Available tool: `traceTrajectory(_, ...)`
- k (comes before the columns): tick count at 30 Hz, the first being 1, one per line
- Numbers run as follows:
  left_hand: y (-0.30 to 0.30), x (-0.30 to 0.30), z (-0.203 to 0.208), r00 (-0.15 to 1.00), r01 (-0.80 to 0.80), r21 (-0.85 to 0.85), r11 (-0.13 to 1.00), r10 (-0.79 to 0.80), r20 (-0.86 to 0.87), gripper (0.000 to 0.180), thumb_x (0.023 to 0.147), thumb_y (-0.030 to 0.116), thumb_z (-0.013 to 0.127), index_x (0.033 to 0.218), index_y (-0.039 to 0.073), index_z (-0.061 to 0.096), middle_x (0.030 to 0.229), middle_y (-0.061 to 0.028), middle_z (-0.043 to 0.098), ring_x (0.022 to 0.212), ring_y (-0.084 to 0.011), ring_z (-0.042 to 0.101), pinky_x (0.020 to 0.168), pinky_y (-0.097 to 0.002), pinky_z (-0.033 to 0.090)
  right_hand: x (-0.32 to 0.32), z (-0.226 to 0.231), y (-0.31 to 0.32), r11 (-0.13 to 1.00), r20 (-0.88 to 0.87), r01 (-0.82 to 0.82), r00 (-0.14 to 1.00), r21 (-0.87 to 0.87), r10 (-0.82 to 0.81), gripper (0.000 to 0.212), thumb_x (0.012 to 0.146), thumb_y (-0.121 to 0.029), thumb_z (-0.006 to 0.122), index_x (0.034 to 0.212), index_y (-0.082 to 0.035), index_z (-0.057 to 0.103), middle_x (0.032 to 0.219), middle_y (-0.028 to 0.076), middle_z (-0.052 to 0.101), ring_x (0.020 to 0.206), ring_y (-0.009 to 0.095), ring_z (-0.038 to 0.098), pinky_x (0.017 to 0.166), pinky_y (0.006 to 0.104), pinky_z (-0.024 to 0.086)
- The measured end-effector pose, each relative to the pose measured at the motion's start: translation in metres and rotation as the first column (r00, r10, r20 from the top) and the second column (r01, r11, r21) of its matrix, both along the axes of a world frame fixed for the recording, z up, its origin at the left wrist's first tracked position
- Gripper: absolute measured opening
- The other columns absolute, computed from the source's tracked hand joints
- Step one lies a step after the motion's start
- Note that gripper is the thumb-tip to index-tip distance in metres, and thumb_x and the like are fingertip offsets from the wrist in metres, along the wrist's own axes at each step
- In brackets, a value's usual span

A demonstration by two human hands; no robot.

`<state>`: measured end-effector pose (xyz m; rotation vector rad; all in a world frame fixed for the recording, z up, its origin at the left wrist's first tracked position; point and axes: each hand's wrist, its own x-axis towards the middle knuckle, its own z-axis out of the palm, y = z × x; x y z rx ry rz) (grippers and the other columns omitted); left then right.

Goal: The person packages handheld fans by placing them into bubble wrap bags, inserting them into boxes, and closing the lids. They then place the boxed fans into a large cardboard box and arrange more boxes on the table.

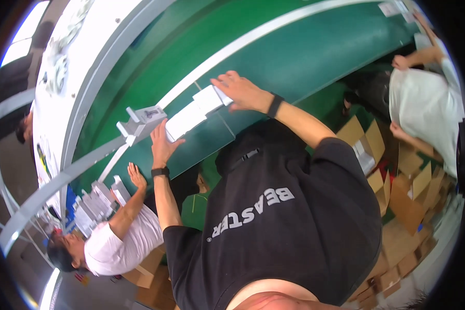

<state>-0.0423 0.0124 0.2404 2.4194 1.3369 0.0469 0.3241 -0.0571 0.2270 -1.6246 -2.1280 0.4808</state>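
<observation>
A row of white boxes (pixel 186 121) lies on the green work surface in front of me, with a further white box (pixel 207 99) at its right end. My left hand (pixel 163 146) is at the left end of the row, its thumb and fingers spread across the end box and closed against its sides. At the other end my right hand (pixel 243 93) spans the end box, with fingers on the far side and thumb on the near side. Black bands circle both wrists. Beside my left fingertips stand several grey-white boxes (pixel 145 119) with a dark printed picture.
A long green conveyor belt (pixel 315 57) with a pale divider rail (pixel 243 41) runs across. At left, a co-worker in a pink shirt (pixel 124 245) reaches towards stacked white boxes (pixel 93 206). Another person in white (pixel 423 103) stands at right, near open cardboard cartons (pixel 367 139).
</observation>
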Motion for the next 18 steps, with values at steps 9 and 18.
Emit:
traceTrajectory(9,0.021,-0.007,-0.016,0.98,0.198,0.119,0.973,-0.193,-0.051,0.089,0.064,0.03,0.088,0.14,0.01,0.045,0.13,-0.0168,0.054,0.121,-0.0399,0.046,0.1,-0.0492,0.042,-0.028,-0.015,-0.012,0.97,0.045,0.168,0.983,0.176,-0.178,0.059,0.063,-0.02,0.078,0.118,-0.019,0.056,0.101,0.01,0.056,0.095,0.034,0.057,0.066,0.0463,0.054)
traceTrajectory(18,0.004,0.13,0.045,0.706,0.708,0.114,0.697,-0.702,-0.09,0.085,0.061,0.023,0.089,0.135,0.009,0.05,0.127,-0.014,0.056,0.118,-0.038,0.048,0.098,-0.0477,0.044,-0.044,0.004,-0.215,0.637,-0.153,0.759,0.651,0.133,-0.743,0.067,0.064,-0.023,0.081,0.125,-0.02,0.055,0.108,0.01,0.052,0.106,0.033,0.052,0.07,0.0429,0.054)
